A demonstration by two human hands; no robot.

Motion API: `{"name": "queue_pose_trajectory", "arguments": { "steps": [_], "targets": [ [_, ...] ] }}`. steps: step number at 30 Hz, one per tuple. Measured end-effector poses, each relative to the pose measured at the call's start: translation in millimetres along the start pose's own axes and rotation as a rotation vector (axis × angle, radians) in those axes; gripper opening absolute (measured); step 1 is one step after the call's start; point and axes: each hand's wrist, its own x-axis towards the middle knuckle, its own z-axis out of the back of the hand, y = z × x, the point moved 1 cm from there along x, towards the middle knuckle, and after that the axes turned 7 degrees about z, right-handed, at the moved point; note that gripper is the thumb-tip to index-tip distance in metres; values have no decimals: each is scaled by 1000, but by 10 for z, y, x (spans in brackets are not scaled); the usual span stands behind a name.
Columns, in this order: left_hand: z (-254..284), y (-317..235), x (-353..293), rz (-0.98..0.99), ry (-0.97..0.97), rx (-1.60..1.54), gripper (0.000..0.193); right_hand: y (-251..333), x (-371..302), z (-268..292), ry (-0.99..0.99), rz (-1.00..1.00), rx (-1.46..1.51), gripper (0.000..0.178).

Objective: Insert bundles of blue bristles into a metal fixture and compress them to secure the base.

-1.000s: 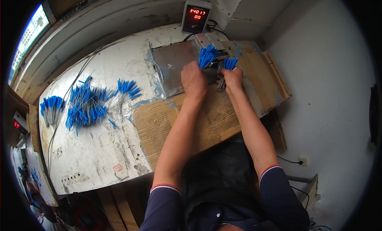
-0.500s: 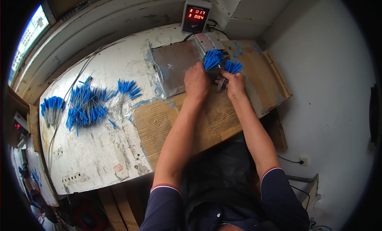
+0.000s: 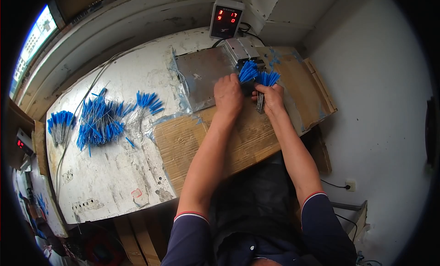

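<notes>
My left hand [image 3: 228, 94] is closed around a bunch of thin wires with blue tips [image 3: 248, 71]; the blue ends fan out past its fingers. Close by on the right, my right hand [image 3: 271, 97] grips a second blue-tipped wire bunch [image 3: 268, 78], its thumb across it and the bare grey ends hanging below. Both bunches nearly touch, in front of a small grey metal device [image 3: 241, 49]. Beneath my left hand lies a metal plate [image 3: 201, 76]. The fingertips of my left hand are hidden.
Left on the worn white table [image 3: 123, 174] lie a large pile of blue-tipped wires [image 3: 98, 121] and smaller bundles beside it. Cardboard [image 3: 215, 147] covers the near edge. A counter with red digits [image 3: 226, 18] stands behind. A white wall [image 3: 376, 105] rises at right.
My left hand and its bunch have shifted slightly right and nearer to me. The wire ends under my right hand now hang straighter. The counter's red digits differ.
</notes>
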Motion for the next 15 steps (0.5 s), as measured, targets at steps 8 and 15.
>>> {"name": "queue_pose_trajectory", "arguments": {
  "steps": [8,15],
  "targets": [
    [1,25,4,237,-85,-140,14,35,-18,-8,64,-53,-39,9],
    [-4,-8,11,207,-49,-450,19,63,-95,-71,408,-65,-142,13]
  ]
}}
